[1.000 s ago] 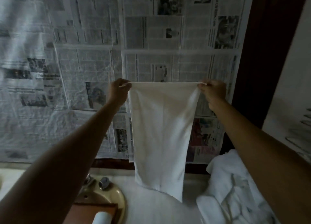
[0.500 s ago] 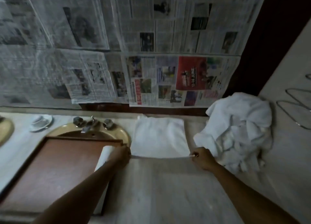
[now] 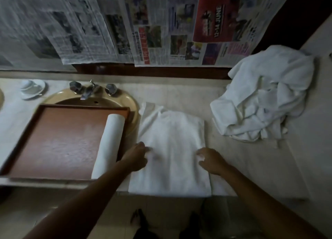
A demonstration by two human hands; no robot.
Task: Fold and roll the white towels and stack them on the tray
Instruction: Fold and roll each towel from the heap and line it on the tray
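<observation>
Your left hand [image 3: 137, 157] and right hand [image 3: 209, 159] rest loosely curled on the white towel [image 3: 170, 149], gripping nothing. It lies flat on the counter [image 3: 242, 167] beside the tray [image 3: 53, 140]. It looks soft, light, floppy: pinch the near corners.

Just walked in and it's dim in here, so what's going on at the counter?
A person is working on a white towel spread flat on the counter, left hand and right hand resting on its sides. One rolled towel already lies on the wooden tray set over the sink. A heap of unfolded towels waits at the right.
</observation>
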